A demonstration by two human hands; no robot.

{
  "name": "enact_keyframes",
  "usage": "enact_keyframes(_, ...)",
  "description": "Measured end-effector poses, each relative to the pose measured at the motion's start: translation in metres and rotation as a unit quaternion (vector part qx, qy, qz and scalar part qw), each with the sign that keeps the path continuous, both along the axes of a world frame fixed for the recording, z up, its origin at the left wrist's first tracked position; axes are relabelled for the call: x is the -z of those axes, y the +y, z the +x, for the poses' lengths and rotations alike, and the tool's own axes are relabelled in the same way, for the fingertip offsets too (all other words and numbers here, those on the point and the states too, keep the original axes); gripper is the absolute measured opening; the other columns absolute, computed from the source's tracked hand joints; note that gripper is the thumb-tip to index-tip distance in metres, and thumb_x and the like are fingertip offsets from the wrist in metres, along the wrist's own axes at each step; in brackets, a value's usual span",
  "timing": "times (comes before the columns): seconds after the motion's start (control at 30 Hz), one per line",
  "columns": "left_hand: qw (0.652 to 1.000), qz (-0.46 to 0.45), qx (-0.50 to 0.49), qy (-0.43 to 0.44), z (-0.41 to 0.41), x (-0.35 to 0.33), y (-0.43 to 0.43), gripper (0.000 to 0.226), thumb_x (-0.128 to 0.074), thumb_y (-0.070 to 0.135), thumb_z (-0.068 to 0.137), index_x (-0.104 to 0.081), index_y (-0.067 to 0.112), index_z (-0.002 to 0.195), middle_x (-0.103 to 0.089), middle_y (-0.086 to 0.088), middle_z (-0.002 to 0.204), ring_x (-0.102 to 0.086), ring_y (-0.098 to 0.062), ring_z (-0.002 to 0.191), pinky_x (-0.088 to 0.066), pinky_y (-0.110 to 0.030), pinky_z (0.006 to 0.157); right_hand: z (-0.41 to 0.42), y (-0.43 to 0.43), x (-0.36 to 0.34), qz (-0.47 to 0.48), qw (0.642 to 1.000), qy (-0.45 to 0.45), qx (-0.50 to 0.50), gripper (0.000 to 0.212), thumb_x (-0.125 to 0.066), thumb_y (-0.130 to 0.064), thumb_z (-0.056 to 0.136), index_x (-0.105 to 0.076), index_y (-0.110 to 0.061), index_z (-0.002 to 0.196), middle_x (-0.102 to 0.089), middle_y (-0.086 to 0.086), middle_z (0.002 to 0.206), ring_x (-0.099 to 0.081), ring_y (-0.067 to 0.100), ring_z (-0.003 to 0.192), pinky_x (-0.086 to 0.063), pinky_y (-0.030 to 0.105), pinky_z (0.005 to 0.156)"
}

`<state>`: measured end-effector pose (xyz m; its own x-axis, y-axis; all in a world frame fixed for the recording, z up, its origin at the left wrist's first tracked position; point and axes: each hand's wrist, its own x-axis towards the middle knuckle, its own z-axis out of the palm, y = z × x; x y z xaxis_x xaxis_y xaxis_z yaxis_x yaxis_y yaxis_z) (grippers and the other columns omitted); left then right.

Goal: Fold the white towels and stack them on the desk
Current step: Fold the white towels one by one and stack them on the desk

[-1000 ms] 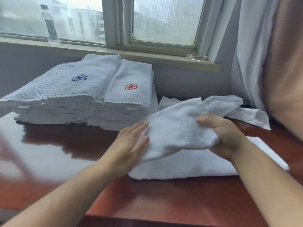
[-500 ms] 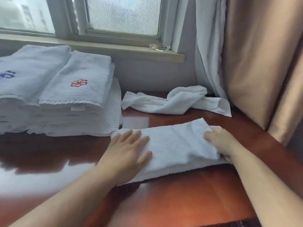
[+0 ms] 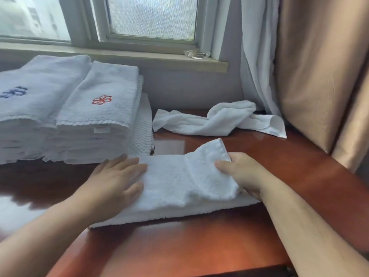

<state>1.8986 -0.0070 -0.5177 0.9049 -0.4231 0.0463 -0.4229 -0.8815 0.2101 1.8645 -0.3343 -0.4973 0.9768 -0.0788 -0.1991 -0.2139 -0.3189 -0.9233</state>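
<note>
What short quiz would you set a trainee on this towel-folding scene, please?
1. True or false: the left hand lies flat on the towel being folded.
2. The right hand grips that towel's: A right end, B left end, C middle.
3. What colour is the emblem on the right-hand top towel of the stack?
Key: 1 true; 2 A; 3 red.

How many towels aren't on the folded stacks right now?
2. The half-folded towel lies in front, left hand flat on it, right hand gripping its raised end. The crumpled towel lies behind, by the curtain. Others may sit outside the frame.
</note>
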Motion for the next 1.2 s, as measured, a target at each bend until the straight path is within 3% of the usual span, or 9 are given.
enact_keyframes(0.1,1.000,-0.024,0.006,-0.008,-0.003,-0.003,-0.001,0.056,-0.037,0.055,0.098,-0.022,0.052,0.152,-0.013,0.024,0.164,0.000,-0.003,0.152,0.000,-0.033,0.124,-0.004,-0.002,-0.017,0.015,0.999,-0.041,-0.007,0.019,-0.060,-0.025,0.100,-0.078,-0.018,0.097,-0.079,0.001,0.101,-0.076,0.018,0.094,-0.057,0.031,0.073)
enact_keyframes(0.27,0.998,-0.049,0.017,-0.023,0.002,-0.011,-0.008,0.057,-0.028,0.062,0.096,-0.022,0.053,0.152,-0.016,0.024,0.163,-0.004,-0.004,0.151,-0.003,-0.032,0.122,-0.010,-0.019,-0.038,0.161,0.983,-0.084,0.008,0.023,-0.062,-0.021,0.099,-0.072,-0.005,0.113,-0.075,0.014,0.113,-0.073,0.030,0.105,-0.061,0.033,0.073)
enact_keyframes(0.37,0.998,-0.056,0.024,-0.025,0.005,-0.013,-0.015,0.056,-0.029,0.060,0.097,-0.025,0.052,0.152,-0.018,0.024,0.163,-0.006,-0.005,0.151,-0.003,-0.032,0.122,-0.014,-0.037,-0.042,0.185,0.979,-0.085,0.025,0.030,-0.065,-0.021,0.096,-0.070,-0.003,0.119,-0.073,0.017,0.118,-0.071,0.033,0.109,-0.062,0.040,0.082)
enact_keyframes(0.53,0.999,-0.017,0.041,-0.014,0.008,-0.005,-0.034,0.060,-0.021,0.063,0.097,-0.016,0.050,0.155,-0.009,0.022,0.165,0.002,-0.005,0.152,0.001,-0.032,0.121,-0.014,-0.066,-0.036,0.135,0.988,-0.042,0.060,0.023,-0.064,-0.020,0.097,-0.074,-0.008,0.115,-0.075,0.014,0.114,-0.072,0.031,0.106,-0.053,0.043,0.091)
enact_keyframes(0.7,0.999,0.007,0.041,-0.006,0.004,0.017,-0.041,0.063,-0.014,0.066,0.095,-0.011,0.047,0.155,-0.006,0.017,0.167,0.002,-0.009,0.153,0.003,-0.034,0.121,-0.016,-0.078,-0.006,-0.054,0.994,0.071,0.059,0.017,-0.062,-0.026,0.099,-0.076,-0.016,0.102,-0.078,0.007,0.100,-0.076,0.024,0.092,-0.058,0.039,0.079)
enact_keyframes(0.8,0.999,0.002,0.036,-0.008,0.004,0.022,-0.039,0.068,-0.009,0.068,0.091,-0.008,0.047,0.156,-0.003,0.018,0.167,0.005,-0.008,0.153,0.004,-0.036,0.123,-0.016,-0.079,0.003,-0.054,0.993,0.074,0.079,0.016,-0.064,-0.026,0.098,-0.076,-0.016,0.097,-0.078,0.009,0.098,-0.076,0.026,0.088,-0.057,0.037,0.070)
enact_keyframes(0.9,0.999,0.005,0.034,-0.010,0.003,0.023,-0.038,0.067,-0.010,0.068,0.092,-0.008,0.047,0.156,-0.004,0.018,0.167,0.004,-0.008,0.154,0.003,-0.037,0.124,-0.014,-0.080,0.001,-0.049,0.993,0.078,0.076,0.019,-0.063,-0.028,0.098,-0.077,-0.016,0.096,-0.078,0.009,0.099,-0.076,0.027,0.091,-0.058,0.041,0.077)
enact_keyframes(1.07,0.998,-0.035,0.041,-0.026,0.000,0.005,-0.043,0.059,-0.023,0.062,0.098,-0.018,0.047,0.155,-0.012,0.021,0.165,-0.002,-0.006,0.152,0.000,-0.031,0.120,-0.016,-0.085,-0.002,0.106,0.988,0.050,0.101,0.018,-0.065,-0.026,0.096,-0.080,-0.017,0.101,-0.076,0.012,0.112,-0.074,0.028,0.102,-0.062,0.035,0.073)
enact_keyframes(1.2,0.992,-0.089,0.065,-0.060,-0.007,-0.017,-0.056,0.061,-0.024,0.062,0.095,-0.028,0.046,0.153,-0.024,0.022,0.161,-0.012,-0.003,0.148,-0.006,-0.024,0.117,-0.018,-0.096,-0.010,0.316,0.943,-0.004,0.101,0.037,-0.065,-0.025,0.091,-0.073,-0.002,0.119,-0.069,0.020,0.126,-0.067,0.031,0.117,-0.060,0.035,0.079)
